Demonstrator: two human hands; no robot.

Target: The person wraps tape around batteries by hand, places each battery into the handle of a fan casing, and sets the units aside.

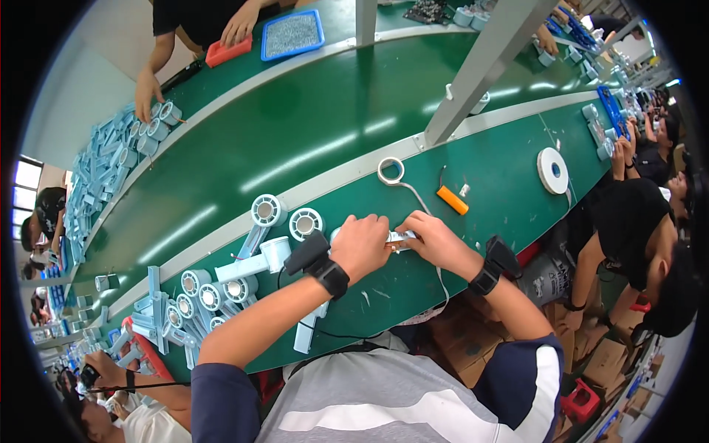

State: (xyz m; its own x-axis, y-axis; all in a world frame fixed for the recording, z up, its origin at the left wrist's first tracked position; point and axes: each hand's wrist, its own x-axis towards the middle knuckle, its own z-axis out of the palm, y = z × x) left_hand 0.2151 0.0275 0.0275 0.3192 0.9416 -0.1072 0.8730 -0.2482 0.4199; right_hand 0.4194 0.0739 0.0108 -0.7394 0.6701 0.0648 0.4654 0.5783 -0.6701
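My left hand [362, 247] and my right hand [437, 240] meet over the green bench, both with fingers closed on a pale fan part [399, 237]. Most of that part is covered by my fingers; a whitish piece shows between the hands. Just left of my left hand stand light-blue fan heads [306, 224] with round grilles. Beyond my hands lies a roll of white tape [391, 171], its loose strip running down behind my right hand. An orange cylindrical battery [452, 200] with a thin wire rests beyond my right hand.
Several light-blue fans [210, 297] crowd the bench at left. A larger white roll [552, 171] sits at right. A grey metal post [484, 70] rises from the bench's far rail. Across the green belt [310, 125], a person handles a red tray [229, 51] beside a blue tray [292, 13].
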